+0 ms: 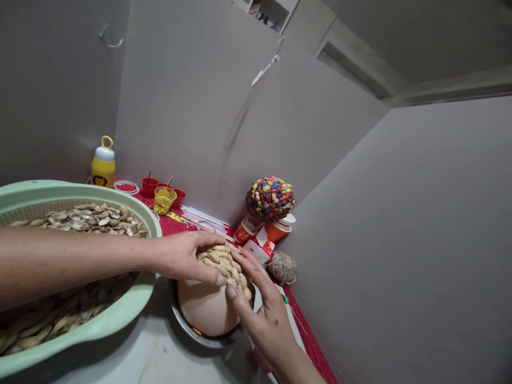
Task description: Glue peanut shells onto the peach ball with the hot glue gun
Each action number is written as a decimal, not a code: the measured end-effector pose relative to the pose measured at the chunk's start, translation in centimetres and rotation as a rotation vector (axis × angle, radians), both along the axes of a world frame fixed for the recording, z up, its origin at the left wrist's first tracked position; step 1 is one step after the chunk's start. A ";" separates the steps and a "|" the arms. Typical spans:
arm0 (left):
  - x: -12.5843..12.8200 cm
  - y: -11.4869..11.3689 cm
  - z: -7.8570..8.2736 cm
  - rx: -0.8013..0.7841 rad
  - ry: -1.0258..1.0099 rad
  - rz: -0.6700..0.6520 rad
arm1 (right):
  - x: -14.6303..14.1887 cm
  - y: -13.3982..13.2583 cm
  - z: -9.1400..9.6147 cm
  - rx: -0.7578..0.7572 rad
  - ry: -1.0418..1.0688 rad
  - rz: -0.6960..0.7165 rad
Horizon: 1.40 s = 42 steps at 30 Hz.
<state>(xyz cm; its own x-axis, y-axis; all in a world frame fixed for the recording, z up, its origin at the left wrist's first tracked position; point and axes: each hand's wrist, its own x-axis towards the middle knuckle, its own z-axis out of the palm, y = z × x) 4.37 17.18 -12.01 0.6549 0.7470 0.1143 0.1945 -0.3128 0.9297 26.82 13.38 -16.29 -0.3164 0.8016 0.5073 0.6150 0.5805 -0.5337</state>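
A round tan ball (206, 309) sits in a metal bowl (208, 337) on the table, its top covered with glued peanut shells (224, 262). My left hand (184, 258) lies over the ball's left side, fingers curled round the shell patch. My right hand (262, 309) reaches from below right, its fingers stretched out and pressing on the shells at the right edge of the patch.
A pale green basket (120, 314) of peanut shells fills the left. Behind stand a yellow bottle (103, 162), red cups (150, 186), a cup of yellow liquid (164, 200), white sticks (204, 217), a multicoloured shell ball (271, 198) and a twine ball (282, 268). Grey walls close in behind and right.
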 end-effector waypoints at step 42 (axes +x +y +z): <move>0.9 3.3 -0.7 0.174 0.172 0.097 | -1.2 -1.7 3.4 0.650 -0.380 0.146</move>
<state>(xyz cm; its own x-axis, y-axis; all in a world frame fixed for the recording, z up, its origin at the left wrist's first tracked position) 5.28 20.44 -12.70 0.6023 0.7860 0.1395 0.3819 -0.4372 0.8143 25.64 11.71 -12.85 -0.6431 0.3160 0.6976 0.5808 0.7950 0.1752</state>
